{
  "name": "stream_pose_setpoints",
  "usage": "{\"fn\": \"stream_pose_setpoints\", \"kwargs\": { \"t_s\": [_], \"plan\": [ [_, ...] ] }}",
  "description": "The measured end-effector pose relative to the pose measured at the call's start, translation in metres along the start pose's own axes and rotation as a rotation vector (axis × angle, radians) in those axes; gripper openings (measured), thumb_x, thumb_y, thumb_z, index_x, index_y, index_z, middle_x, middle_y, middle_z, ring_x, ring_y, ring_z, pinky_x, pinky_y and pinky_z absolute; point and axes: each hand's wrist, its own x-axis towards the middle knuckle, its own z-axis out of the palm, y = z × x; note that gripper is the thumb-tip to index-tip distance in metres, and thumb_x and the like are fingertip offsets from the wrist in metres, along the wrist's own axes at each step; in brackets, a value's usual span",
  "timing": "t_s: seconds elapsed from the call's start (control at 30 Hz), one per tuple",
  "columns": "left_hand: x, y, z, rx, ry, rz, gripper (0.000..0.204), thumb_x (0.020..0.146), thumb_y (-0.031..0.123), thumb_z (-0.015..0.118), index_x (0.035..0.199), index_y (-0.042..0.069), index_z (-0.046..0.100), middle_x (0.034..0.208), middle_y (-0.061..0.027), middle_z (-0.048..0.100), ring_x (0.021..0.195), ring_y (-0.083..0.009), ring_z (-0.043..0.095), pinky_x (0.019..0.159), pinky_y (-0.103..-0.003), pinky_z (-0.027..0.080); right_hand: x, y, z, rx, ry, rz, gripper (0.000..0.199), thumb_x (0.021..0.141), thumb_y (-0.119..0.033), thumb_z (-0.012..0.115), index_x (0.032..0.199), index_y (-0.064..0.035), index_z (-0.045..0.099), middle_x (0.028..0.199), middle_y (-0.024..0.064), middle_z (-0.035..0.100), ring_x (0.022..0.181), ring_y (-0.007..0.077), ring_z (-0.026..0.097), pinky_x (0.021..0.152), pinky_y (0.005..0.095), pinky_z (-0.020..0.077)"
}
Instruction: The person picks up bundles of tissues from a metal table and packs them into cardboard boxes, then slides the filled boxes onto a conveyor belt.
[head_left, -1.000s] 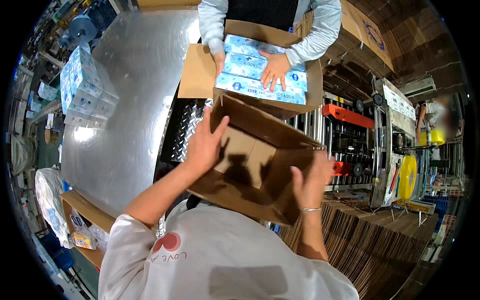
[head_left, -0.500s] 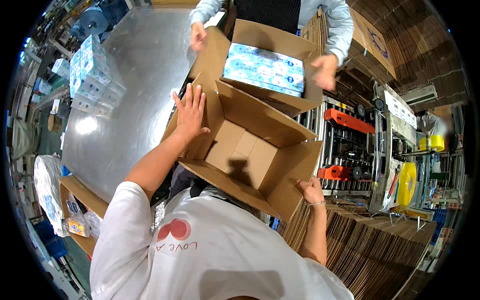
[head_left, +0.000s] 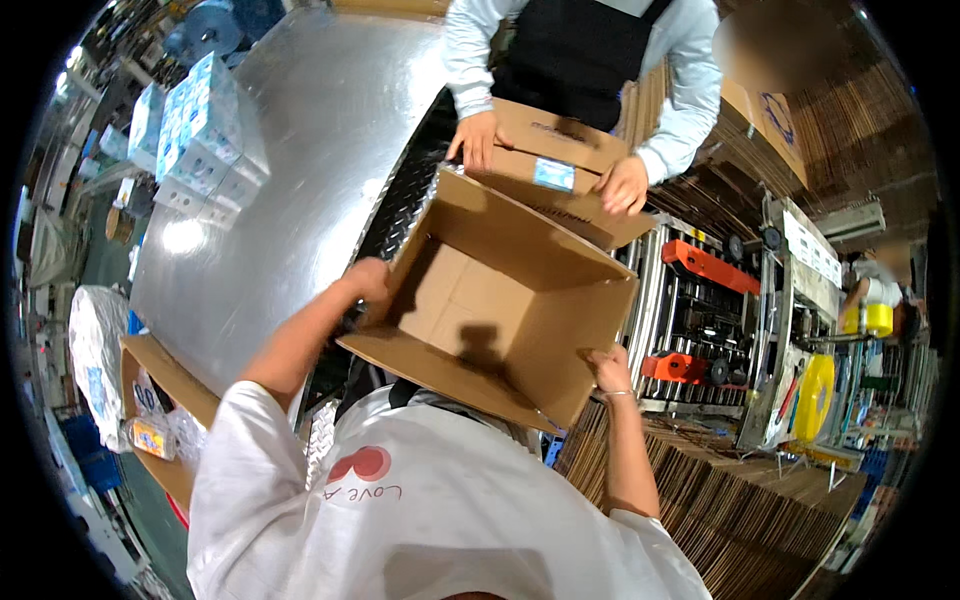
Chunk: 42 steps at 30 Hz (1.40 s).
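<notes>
An empty cardboard box (head_left: 470,290) with its top open stands tilted in front of me. My left hand (head_left: 368,280) is closed at its left edge, slightly blurred. At the right side, my right hand (head_left: 609,370) pinches the edge of the box's right wall. Just beyond stands a second cardboard box (head_left: 560,135). A co-worker's two hands press its flaps inward, and only a small patch of the blue-white packs (head_left: 554,174) inside shows through the gap.
A shiny metal table (head_left: 300,130) lies to the left, with stacked blue-white packs (head_left: 205,135) on its far side. On the right are a roller conveyor with orange parts (head_left: 710,268) and a yellow tape roll (head_left: 814,398). Flattened cardboard (head_left: 700,480) is stacked at lower right.
My left hand has gone from lying spread on the left flap to closing at the box's left edge. The co-worker has folded the far box's flaps over the packs.
</notes>
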Motion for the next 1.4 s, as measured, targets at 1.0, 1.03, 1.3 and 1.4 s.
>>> {"fn": "stream_pose_setpoints", "kwargs": {
  "t_s": [1.0, 1.03, 1.3, 1.4],
  "plan": [
    [-0.183, -0.298, -0.142, -0.21, 1.369, -0.445, 0.053, 0.074, 0.029, 0.065, 0.12, 0.007, 0.05, 0.114, -0.0176, 0.054, 0.111, -0.035, 0.045, 0.094, -0.044, 0.035, 0.078, -0.207, 0.335, -0.504, -0.49, -0.819, 0.034, 0.08, -0.003, 0.058, 0.112, 0.0051, 0.049, 0.108, 0.015, 0.052, 0.098, 0.0238, 0.054, 0.085, 0.033, 0.0436],
    [-0.184, -0.325, -0.16, -0.101, 1.376, -0.636, 0.059, 0.073, 0.035, 0.065, 0.121, 0.006, 0.048, 0.117, -0.0202, 0.051, 0.114, -0.034, 0.043, 0.094, -0.049, 0.033, 0.092, -0.215, 0.369, -0.489, -0.529, -0.848, 0.033, 0.08, -0.006, 0.059, 0.111, 0.0045, 0.05, 0.105, 0.0154, 0.054, 0.098, 0.0235, 0.054, 0.085, 0.0322, 0.0436],
    [-0.193, -0.498, -0.218, -0.619, 0.951, -0.641, 0.072, 0.068, 0.055, 0.061, 0.118, 0.004, 0.051, 0.109, -0.0174, 0.057, 0.101, -0.0312, 0.056, 0.084, -0.042, 0.044, 0.244, -0.315, 0.644, -0.344, -0.727, -0.388, 0.066, 0.081, -0.039, 0.061, 0.124, 0.0056, 0.04, 0.115, 0.0132, 0.052, 0.105, 0.0224, 0.05, 0.09, 0.0307, 0.0384],
    [-0.152, -0.488, -0.209, -1.238, 0.706, -0.397, 0.069, 0.069, 0.054, 0.059, 0.124, 0.013, 0.047, 0.109, -0.0097, 0.059, 0.093, -0.0272, 0.058, 0.075, -0.048, 0.047, 0.281, -0.331, 0.688, -0.035, -0.792, -0.211, 0.051, 0.078, -0.036, 0.061, 0.111, 0.0004, 0.049, 0.1, 0.0073, 0.057, 0.089, 0.0215, 0.054, 0.08, 0.0325, 0.0412]
  ]
}}
